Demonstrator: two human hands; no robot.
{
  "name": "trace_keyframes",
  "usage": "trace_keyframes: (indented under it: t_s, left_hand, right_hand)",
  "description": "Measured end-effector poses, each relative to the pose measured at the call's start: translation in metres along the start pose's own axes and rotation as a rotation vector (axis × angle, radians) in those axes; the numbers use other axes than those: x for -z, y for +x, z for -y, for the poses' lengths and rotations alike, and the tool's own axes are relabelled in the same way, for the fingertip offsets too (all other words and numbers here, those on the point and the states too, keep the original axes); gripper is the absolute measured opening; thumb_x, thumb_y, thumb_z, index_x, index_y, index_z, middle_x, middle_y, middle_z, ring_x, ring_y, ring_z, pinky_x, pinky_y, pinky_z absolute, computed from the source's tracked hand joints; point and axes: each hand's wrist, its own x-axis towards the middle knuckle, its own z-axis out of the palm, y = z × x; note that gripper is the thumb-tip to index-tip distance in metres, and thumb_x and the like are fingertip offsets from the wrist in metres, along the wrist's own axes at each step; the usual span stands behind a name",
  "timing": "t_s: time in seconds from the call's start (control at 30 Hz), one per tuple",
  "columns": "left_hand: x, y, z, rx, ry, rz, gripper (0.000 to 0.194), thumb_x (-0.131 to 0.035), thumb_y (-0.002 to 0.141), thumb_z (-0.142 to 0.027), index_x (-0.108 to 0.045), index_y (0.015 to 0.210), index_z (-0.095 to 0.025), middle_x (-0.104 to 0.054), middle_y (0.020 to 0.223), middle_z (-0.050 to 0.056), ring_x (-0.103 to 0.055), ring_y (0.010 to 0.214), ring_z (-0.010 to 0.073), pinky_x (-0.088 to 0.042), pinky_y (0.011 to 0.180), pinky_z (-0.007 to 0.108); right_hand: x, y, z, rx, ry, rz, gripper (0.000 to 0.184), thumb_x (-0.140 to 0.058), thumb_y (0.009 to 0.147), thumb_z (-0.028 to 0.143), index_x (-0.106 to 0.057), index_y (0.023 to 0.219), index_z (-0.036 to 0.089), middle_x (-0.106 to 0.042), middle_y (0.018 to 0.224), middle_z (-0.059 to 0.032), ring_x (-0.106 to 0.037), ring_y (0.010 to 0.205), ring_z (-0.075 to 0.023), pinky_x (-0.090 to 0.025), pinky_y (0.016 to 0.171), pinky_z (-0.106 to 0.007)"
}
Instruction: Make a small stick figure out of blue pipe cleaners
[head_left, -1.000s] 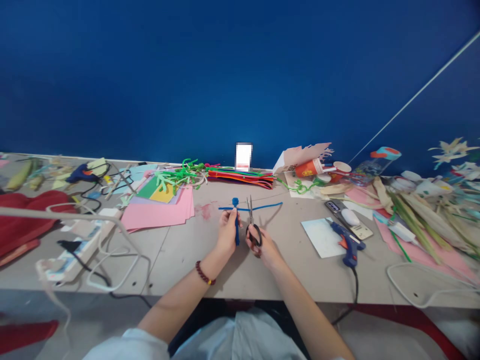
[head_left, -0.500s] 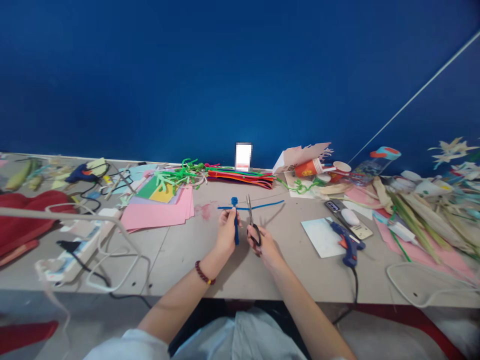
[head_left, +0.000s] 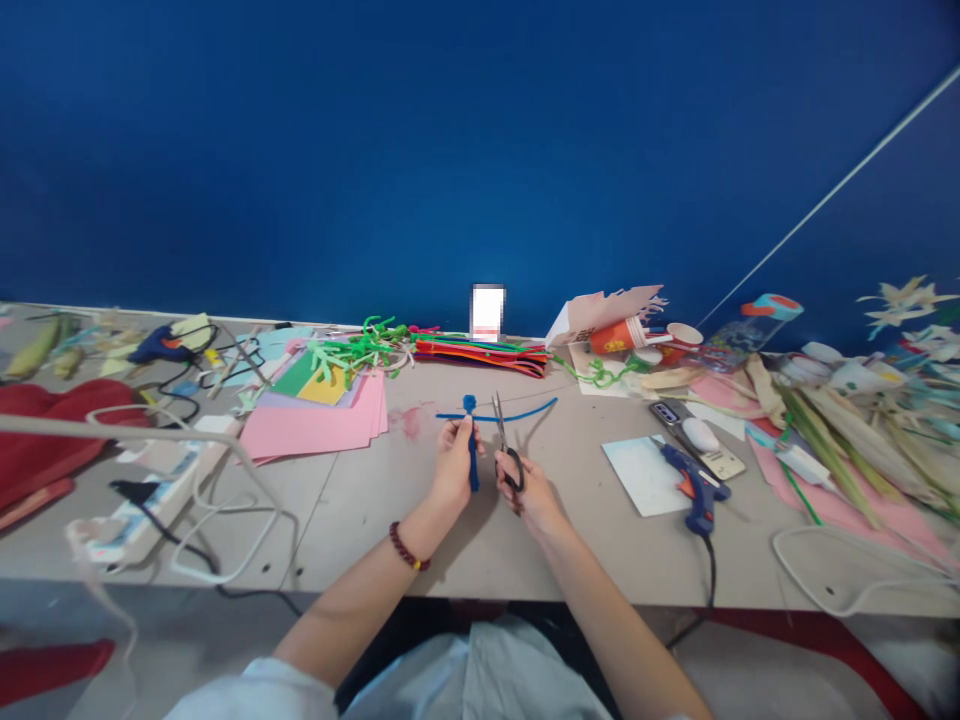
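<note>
My left hand (head_left: 454,465) is shut on the upright stem of a blue pipe cleaner figure (head_left: 472,465), which has a small fuzzy blue ball (head_left: 469,403) at its top and a long crossbar (head_left: 525,411) running right. My right hand (head_left: 531,495) grips black-handled scissors (head_left: 504,450) by the loops. Their slim steel blades point away from me and rise across the crossbar, just right of the ball. Both hands hover over the bare tabletop, close together.
A pink paper stack (head_left: 315,425) lies to the left, with a bundle of coloured pipe cleaners (head_left: 480,355) behind. To the right are a blue glue gun (head_left: 694,490) and a white card (head_left: 641,475). A power strip (head_left: 150,500) with cables sits at the left.
The right end of the blue crossbar has drawn in slightly left and now curves upward. My right hand has shifted a little, and the scissors have tilted slightly with it.
</note>
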Motion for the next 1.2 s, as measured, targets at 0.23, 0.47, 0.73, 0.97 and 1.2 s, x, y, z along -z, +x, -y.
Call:
trace_keyframes:
  t_s: [0.23, 0.47, 0.73, 0.97, 1.2]
  left_hand:
    - [0.002, 0.003, 0.002, 0.006, -0.021, 0.001, 0.037, -0.075, 0.062, -0.044, -0.051, 0.064, -0.017, -0.052, 0.055, -0.005, -0.045, 0.043, 0.0055, -0.036, 0.045, 0.020]
    - [0.002, 0.002, -0.002, -0.177, 0.130, -0.042, 0.034, -0.071, 0.068, -0.045, -0.053, 0.067, -0.017, -0.053, 0.057, -0.005, -0.045, 0.046, 0.0057, -0.037, 0.049, 0.020]
    - [0.008, 0.013, 0.004, -0.085, 0.052, -0.024, 0.035, -0.074, 0.064, -0.043, -0.052, 0.066, -0.016, -0.055, 0.058, -0.005, -0.046, 0.044, 0.0050, -0.037, 0.046, 0.019]
    - [0.005, 0.011, -0.001, -0.041, 0.034, -0.023, 0.036, -0.076, 0.061, -0.042, -0.052, 0.064, -0.016, -0.054, 0.056, -0.005, -0.045, 0.043, 0.0041, -0.035, 0.044, 0.018]
    - [0.005, 0.011, -0.003, -0.009, 0.049, -0.039, 0.033, -0.076, 0.061, -0.040, -0.053, 0.066, -0.016, -0.055, 0.055, -0.005, -0.046, 0.042, 0.0049, -0.033, 0.042, 0.018]
  right_hand:
    - [0.000, 0.000, 0.002, 0.030, 0.030, -0.093, 0.049, -0.069, 0.060, 0.061, -0.042, 0.053, 0.020, -0.034, 0.033, 0.0092, -0.021, 0.028, -0.0022, -0.012, 0.030, -0.019]
    - [0.019, 0.007, 0.002, 0.108, -0.338, -0.120, 0.042, -0.062, 0.068, 0.059, -0.053, 0.063, 0.019, -0.057, 0.050, 0.0004, -0.036, 0.031, -0.0064, -0.024, 0.032, -0.021]
    - [0.046, 0.014, 0.000, 0.394, -1.024, -0.423, 0.022, -0.054, 0.080, 0.040, -0.058, 0.069, 0.021, -0.064, 0.064, -0.0049, -0.057, 0.057, -0.0178, -0.036, 0.054, -0.026]
    - [0.046, 0.008, 0.001, 0.367, -1.153, -0.472, 0.017, -0.051, 0.083, 0.033, -0.061, 0.086, 0.020, -0.069, 0.076, -0.0081, -0.062, 0.069, -0.0206, -0.035, 0.057, -0.026]
    - [0.040, -0.012, 0.020, 0.222, -1.352, -0.375, 0.014, -0.057, 0.082, 0.034, -0.064, 0.082, 0.021, -0.068, 0.075, -0.0079, -0.062, 0.067, -0.0207, -0.029, 0.053, -0.026]
